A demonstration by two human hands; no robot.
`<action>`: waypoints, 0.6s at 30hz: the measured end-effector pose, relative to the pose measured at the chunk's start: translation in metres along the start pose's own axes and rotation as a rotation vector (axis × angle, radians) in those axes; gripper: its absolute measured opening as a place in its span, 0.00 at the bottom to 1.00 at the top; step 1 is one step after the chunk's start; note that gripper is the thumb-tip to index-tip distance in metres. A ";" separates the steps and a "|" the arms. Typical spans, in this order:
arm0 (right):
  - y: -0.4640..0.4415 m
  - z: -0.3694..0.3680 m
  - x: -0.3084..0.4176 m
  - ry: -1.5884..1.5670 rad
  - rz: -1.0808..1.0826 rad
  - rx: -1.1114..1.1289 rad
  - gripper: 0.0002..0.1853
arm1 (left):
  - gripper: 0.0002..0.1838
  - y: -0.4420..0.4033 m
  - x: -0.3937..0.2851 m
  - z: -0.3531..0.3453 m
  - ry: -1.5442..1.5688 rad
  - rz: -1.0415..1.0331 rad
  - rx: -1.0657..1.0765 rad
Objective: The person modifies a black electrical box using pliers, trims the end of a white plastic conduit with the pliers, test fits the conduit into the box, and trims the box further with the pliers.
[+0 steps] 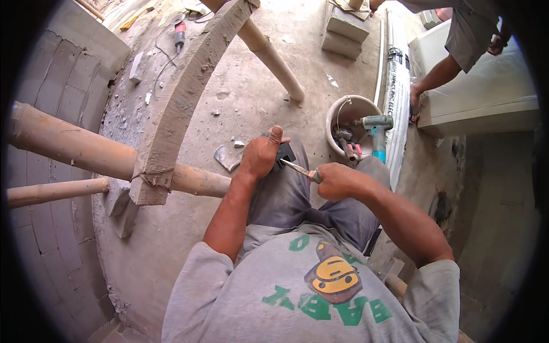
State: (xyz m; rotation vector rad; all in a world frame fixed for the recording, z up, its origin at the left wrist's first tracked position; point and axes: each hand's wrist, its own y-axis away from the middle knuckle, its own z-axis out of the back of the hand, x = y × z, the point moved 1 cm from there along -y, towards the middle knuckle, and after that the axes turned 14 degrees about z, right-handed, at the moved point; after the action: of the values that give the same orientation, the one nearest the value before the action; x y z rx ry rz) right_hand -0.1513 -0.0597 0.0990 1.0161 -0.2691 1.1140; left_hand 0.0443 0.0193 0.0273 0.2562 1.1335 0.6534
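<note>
One small black box (285, 152) is held over the person's left thigh, above the floor (223, 108). The left hand (260, 154) is closed around its near side with the thumb sticking up; the right hand (334, 180) is clenched on the grip of a single tool (296, 167), whose pale metal shaft reaches to the box, though exactly what the tip touches is too small to tell. The box looks light and stiff, probably thin-walled plastic, so it should sit easily in one palm yet might crack or skid if levered hard; dust could make it slick. It is best gripped by its outer walls, fingers clear of the shaft, and the tool by its grip, well back from the metal. Counting the rest: one bucket (330, 130) near the right knee, with one drill (377, 123) at its rim and one pair of pink grips (355, 148) inside among items too jumbled to number; one red grinder (180, 35) on the floor; one curved board (186, 94); at least three poles (68, 141) around it; a bundle of white pipes (396, 91), too tightly packed to count; and one co-worker's hand (415, 103) beside them.
</note>
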 end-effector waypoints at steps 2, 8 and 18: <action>-0.002 -0.004 -0.004 -0.027 0.002 -0.004 0.24 | 0.52 0.002 -0.004 0.001 -0.018 -0.014 -0.020; 0.008 0.023 0.026 -0.328 -0.205 0.129 0.07 | 0.52 0.000 -0.009 0.001 -0.002 -0.102 -0.029; 0.002 -0.014 0.008 -0.711 -0.238 0.023 0.03 | 0.50 0.002 0.004 -0.009 0.067 -0.113 -0.122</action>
State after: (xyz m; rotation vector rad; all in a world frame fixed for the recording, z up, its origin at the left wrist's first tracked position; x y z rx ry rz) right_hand -0.1533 -0.0435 0.0975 1.4026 -0.6824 0.5091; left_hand 0.0369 0.0220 0.0216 0.0662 1.1590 0.6324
